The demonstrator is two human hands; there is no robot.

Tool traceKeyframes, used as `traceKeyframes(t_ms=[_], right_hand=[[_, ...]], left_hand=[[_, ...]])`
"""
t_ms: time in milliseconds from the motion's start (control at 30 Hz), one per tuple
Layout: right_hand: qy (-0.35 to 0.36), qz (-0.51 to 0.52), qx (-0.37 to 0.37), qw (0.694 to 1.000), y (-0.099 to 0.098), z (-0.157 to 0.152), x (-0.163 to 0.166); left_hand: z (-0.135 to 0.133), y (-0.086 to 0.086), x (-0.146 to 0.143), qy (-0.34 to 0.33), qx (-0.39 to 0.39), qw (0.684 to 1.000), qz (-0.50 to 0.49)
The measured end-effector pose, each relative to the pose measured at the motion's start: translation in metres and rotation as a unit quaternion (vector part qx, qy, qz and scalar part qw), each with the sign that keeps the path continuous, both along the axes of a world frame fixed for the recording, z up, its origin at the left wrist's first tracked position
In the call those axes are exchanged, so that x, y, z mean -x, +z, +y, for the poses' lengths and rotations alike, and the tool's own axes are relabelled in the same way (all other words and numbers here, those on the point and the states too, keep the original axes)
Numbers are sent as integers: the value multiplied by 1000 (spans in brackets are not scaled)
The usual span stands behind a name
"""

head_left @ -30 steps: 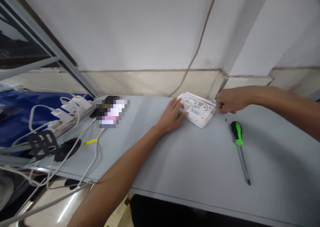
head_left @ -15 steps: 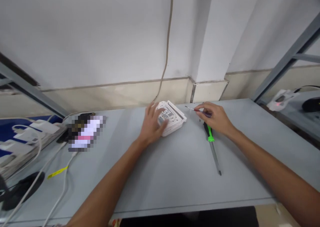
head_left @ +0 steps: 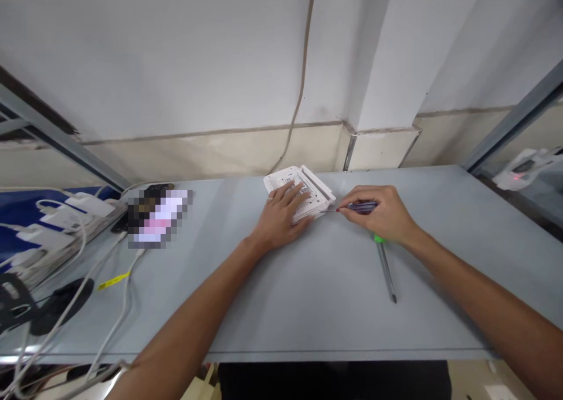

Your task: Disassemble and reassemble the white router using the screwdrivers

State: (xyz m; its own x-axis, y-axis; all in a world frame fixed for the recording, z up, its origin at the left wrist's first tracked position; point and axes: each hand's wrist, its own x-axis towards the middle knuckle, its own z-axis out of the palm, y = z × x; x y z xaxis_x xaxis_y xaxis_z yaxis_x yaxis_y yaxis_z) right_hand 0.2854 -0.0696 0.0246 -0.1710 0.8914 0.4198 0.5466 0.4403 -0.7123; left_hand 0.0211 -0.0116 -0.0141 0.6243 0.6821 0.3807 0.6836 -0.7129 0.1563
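A small white plastic device lies upside down near the back of the grey table. My left hand rests flat on it, fingers spread. My right hand is closed around a thin dark-handled tool whose metal tip points left at the device's right edge. Under that hand lies a green-handled screwdriver, its shaft pointing toward me.
At the left edge sit a power strip with white chargers, trailing white cables and a black round object. A blurred-out item lies left of the device. A wall and pillar stand behind; a metal frame rises at right.
My right hand picked up the thin tool and brought its tip to the device's right edge. My left hand stayed on the device. The view swung right and steadied.
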Motion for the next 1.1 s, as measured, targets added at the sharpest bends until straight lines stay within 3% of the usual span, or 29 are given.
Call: traceKeyframes(t_ms=[267, 467, 600, 700, 800, 933, 1100], right_hand=[[-23, 4, -48, 999, -5, 1, 3], [-40, -49, -23, 998, 3, -1, 8], [-84, -170, 29, 982, 23, 0, 27], [-116, -313, 54, 941, 30, -4, 45], [-140, -393, 40, 908, 18, -19, 59], [-168, -448, -27, 877, -13, -44, 65], [-164, -434, -50, 885, -32, -49, 64]], left_hand=[[-5, 4, -2, 4, 5, 1000, 5], [-5, 2, -2, -10, 2, 1000, 0], [-4, 0, -2, -16, 3, 1000, -9], [-5, 1, -2, -11, 6, 1000, -5], [-5, 2, -2, -12, 10, 1000, -1], [-6, 2, -1, -21, 8, 1000, 4], [-7, 3, -1, -14, 2, 1000, 16]])
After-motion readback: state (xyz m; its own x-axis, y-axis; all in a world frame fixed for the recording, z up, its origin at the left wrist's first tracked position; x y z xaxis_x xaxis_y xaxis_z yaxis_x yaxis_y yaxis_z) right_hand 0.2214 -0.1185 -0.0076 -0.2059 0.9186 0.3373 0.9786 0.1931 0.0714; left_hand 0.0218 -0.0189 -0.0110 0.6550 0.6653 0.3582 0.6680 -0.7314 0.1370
